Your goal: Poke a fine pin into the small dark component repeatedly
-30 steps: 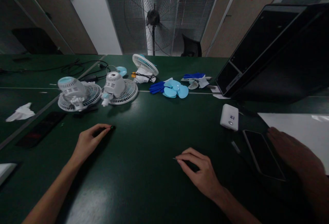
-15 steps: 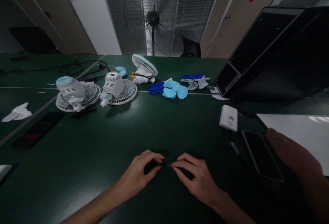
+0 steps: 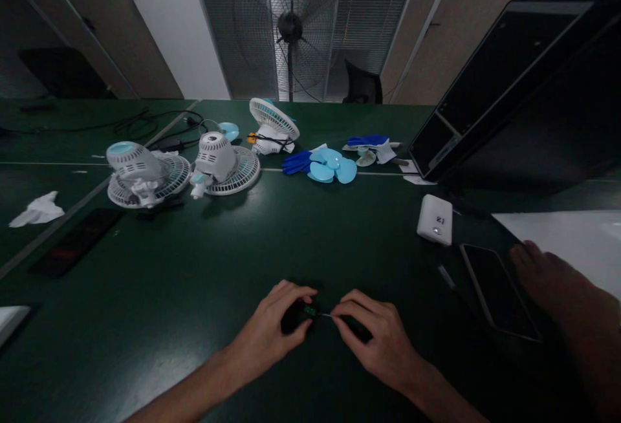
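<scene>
Low in the middle of the green table lies a small dark green piece [image 3: 310, 311], and a thin metal shaft [image 3: 325, 315] runs from it to the right. My left hand [image 3: 272, 323] curves around the green piece, thumb and index finger apart above and below it. Thumb and fingertips of my right hand [image 3: 371, 332] pinch the far end of the shaft. Whether shaft and green piece are one object is too small and dark to tell.
White fan bodies with grilles [image 3: 213, 158] stand at the back left. Blue fan blades [image 3: 332, 165] lie by a blue glove [image 3: 295, 162]. At right are a white power bank [image 3: 435, 219], a phone [image 3: 499, 290], a monitor [image 3: 524, 99] and another person's hand [image 3: 548, 281].
My left thumb and index finger have spread around the green piece. My right hand has shifted slightly right, and more of the metal shaft shows. The view has tilted a little.
</scene>
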Available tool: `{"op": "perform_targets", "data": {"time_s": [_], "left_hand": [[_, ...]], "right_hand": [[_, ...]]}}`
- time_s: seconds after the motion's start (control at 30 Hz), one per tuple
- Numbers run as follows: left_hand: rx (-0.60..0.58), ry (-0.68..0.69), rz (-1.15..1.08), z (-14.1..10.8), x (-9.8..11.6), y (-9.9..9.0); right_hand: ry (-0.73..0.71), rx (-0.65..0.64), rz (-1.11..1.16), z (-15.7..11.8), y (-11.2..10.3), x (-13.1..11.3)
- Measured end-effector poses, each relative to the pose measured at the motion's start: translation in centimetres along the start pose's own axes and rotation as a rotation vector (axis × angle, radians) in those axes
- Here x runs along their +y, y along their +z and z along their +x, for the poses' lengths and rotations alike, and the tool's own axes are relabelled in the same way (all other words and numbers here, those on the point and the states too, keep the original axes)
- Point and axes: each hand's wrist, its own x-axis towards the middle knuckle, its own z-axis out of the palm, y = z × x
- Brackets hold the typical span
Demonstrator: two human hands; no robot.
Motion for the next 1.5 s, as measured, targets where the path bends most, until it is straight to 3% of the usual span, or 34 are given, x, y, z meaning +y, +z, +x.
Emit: {"op": "perform_targets", "data": {"time_s": [0.23,0.43,0.6,0.83,0.93,1.0,1.2,1.3,1.4,1.5], "left_hand": [[-0.012,-0.004,-0.028,0.2,-0.6,0.2],[-0.014,-0.001,-0.043,0.0,-0.7,0.3],[-0.025,0.000,-0.018,0.2,-0.6,0.1],[-0.100,0.114,0.110,-1.4,-0.7,-0.7],[-0.096,0.131,0.180,-2.3,-2.0,-2.4],[-0.033,0.113,0.244,-2.4,-3.7,-4.5],[0.301,-0.050,0.473,-1.5,-9.8,-13.4],[0.463,-0.154,0.528,-1.6,-12.2,-16.9],[0.539,-0.213,0.528,-2.2,-13.1,-18.4],[0.571,-0.149,0.601,-2.6,-11.8,-17.9]], "right_hand": [[-0.005,-0.003,0.006,0.1,0.5,-0.1],[-0.001,0.054,0.222,0.9,0.8,-1.5],[0.028,0.107,0.212,0.9,0.3,-0.7],[0.038,0.110,0.205,0.8,-0.1,-0.1],[0.037,0.117,0.213,0.8,-0.1,-0.1],[0.036,0.114,0.219,0.8,0.0,-0.1],[0.049,0.112,0.229,1.0,0.0,-0.1],[0.059,0.115,0.234,1.2,-0.1,-0.3],[0.066,0.113,0.229,1.2,-0.2,-0.4],[0.063,0.109,0.219,1.1,-0.1,-0.3]]}}
